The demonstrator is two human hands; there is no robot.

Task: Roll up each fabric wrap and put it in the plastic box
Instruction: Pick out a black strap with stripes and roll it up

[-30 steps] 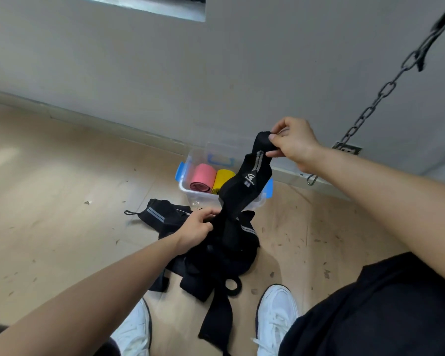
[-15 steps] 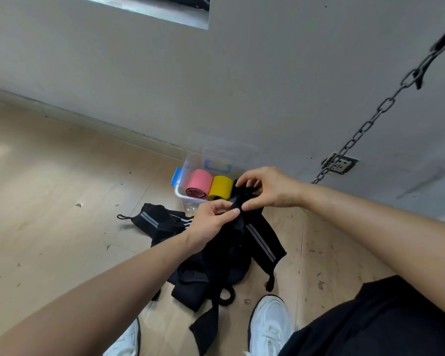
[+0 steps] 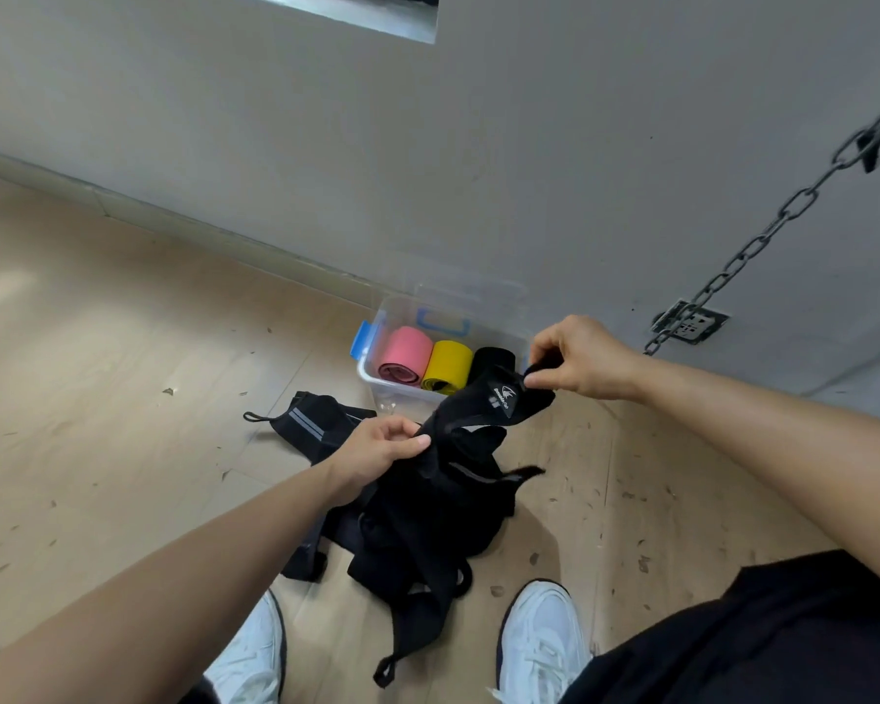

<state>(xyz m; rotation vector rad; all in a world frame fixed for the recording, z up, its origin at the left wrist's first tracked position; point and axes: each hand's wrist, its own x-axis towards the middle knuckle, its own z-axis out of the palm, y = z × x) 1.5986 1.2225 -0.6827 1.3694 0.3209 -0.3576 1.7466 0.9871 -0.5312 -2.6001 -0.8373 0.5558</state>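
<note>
1. Nearest, 2 white shoes [image 3: 544,637] are seen on the floor, with the loose tail of a black wrap [image 3: 483,414] hanging down between them.
2. A pile [image 3: 428,530] of tangled black wraps lies on the floor just beyond the shoes. 1 more wrap with grey stripes [image 3: 316,424] is spread flat to the pile's left.
3. The wrap's middle is pinched by the left hand [image 3: 382,449], thumb against curled fingers, above the pile.
4. The wrap's upper end is pinched by the right hand [image 3: 580,358] between thumb and forefinger, higher and further off.
5. The wrap's long axis therefore runs from low on the left to high on the right. The free end is at the right hand, so rolling is judged to begin there.
6. A white logo with small writing is shown on the wrap near the right hand; it cannot be read with certainty.
7. The box [image 3: 372,378] stands open against the wall, just behind the right hand. 3 rolls lie in it: pink [image 3: 405,355], yellow [image 3: 448,365] and black [image 3: 494,355].
8. Furthest, a chain [image 3: 763,236] runs down to a wall socket [image 3: 692,325].
</note>
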